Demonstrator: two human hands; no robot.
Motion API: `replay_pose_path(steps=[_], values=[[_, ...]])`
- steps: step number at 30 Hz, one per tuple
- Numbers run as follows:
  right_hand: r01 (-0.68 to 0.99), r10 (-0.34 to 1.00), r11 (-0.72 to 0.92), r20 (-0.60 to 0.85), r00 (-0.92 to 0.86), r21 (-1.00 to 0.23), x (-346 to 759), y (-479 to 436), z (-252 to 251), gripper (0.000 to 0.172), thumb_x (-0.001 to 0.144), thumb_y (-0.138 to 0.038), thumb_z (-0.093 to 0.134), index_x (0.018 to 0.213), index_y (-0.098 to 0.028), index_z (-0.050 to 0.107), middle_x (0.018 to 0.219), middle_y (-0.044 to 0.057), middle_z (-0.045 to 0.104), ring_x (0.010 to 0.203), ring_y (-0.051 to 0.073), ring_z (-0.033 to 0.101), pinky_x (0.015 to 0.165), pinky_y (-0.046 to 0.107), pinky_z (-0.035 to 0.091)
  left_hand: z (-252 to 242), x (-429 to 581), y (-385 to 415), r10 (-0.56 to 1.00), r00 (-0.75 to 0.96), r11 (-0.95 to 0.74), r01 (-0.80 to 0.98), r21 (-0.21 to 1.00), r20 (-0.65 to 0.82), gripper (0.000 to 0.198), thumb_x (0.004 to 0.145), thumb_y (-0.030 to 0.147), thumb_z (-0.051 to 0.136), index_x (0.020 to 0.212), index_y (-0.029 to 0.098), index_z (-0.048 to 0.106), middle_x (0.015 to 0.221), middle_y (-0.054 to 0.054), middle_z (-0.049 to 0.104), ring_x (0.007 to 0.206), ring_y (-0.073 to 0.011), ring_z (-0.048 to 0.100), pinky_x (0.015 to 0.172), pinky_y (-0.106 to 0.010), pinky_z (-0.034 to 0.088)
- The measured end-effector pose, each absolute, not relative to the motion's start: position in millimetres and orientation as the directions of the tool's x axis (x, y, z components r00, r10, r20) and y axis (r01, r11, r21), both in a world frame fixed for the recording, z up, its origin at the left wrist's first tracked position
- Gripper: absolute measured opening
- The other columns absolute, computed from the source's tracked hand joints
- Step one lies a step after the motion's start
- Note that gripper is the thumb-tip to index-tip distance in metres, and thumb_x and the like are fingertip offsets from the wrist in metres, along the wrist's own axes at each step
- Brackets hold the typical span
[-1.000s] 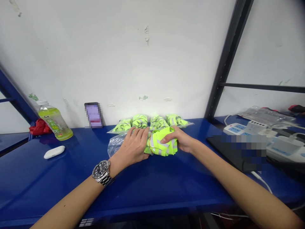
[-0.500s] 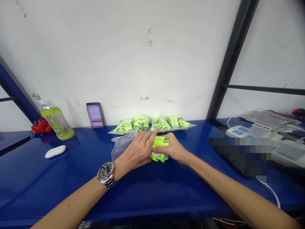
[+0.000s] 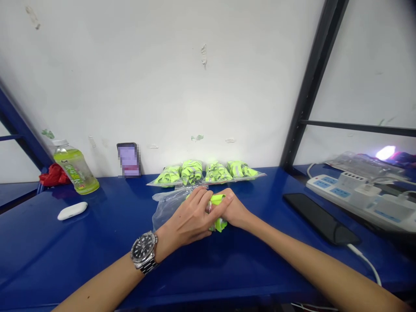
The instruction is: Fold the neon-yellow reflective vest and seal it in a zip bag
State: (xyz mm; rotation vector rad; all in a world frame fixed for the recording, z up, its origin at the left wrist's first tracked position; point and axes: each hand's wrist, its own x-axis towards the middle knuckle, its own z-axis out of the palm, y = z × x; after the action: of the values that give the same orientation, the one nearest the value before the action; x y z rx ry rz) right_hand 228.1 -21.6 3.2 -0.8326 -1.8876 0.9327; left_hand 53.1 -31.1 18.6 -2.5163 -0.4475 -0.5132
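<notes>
A rolled fluorescent yellow-green cloth with grey strips, like a reflective vest [image 3: 220, 225], is squeezed between my two hands at the middle of the table. My left hand [image 3: 191, 216], with a metal watch on the wrist, lies over its left side with the fingers curved round it. From the right, my right hand [image 3: 236, 210] grips the roll, its fingers mostly hidden. A clear plastic bag [image 3: 167, 207] lies flat beneath and left of my left hand. Behind, several similar yellow-green rolls in clear bags [image 3: 191, 172] sit in a row along the wall.
On the blue table [image 3: 107, 242], a drink bottle [image 3: 76, 169], a red cloth [image 3: 54, 175] and a white case [image 3: 72, 211] are at the left. A phone [image 3: 129, 160] leans on the wall. Rightward lie a black phone [image 3: 320, 219] with a cable and a power strip [image 3: 331, 184].
My left thumb has come down across the roll toward my right hand. More of the roll is now covered, and both hands sit slightly lower in view.
</notes>
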Motion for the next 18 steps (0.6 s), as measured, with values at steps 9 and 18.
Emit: replay_pose_path(steps=[9,18], values=[[0.205,0.93,0.35,0.313,-0.19,-0.914,209,-26,7,0.024,0.068,-0.025,0.056,0.051,-0.019,0.041,0.051,-0.003,0.043,0.05,0.009,0.037,0.045,0.023,0.028,19,61,-27,0.202,0.819,-0.8,0.454,-0.391,0.537,0.088,0.076,0.027,0.059,0.147,0.008,0.011,0.112,-0.02,0.053,0.105,-0.0331,0.051,0.094,-0.052,0.044],[0.192,0.708,0.193,0.001,-0.706,-0.962,240,-22,13,0.01,0.078,-0.024,0.056,0.075,-0.015,0.054,0.054,-0.001,0.059,0.045,0.011,0.057,0.045,0.022,0.044,12,55,-20,0.19,0.833,-0.811,0.432,-0.395,0.521,0.079,0.081,0.031,0.057,0.146,0.011,0.017,0.111,-0.017,0.054,0.103,-0.0296,0.052,0.09,-0.048,0.046]])
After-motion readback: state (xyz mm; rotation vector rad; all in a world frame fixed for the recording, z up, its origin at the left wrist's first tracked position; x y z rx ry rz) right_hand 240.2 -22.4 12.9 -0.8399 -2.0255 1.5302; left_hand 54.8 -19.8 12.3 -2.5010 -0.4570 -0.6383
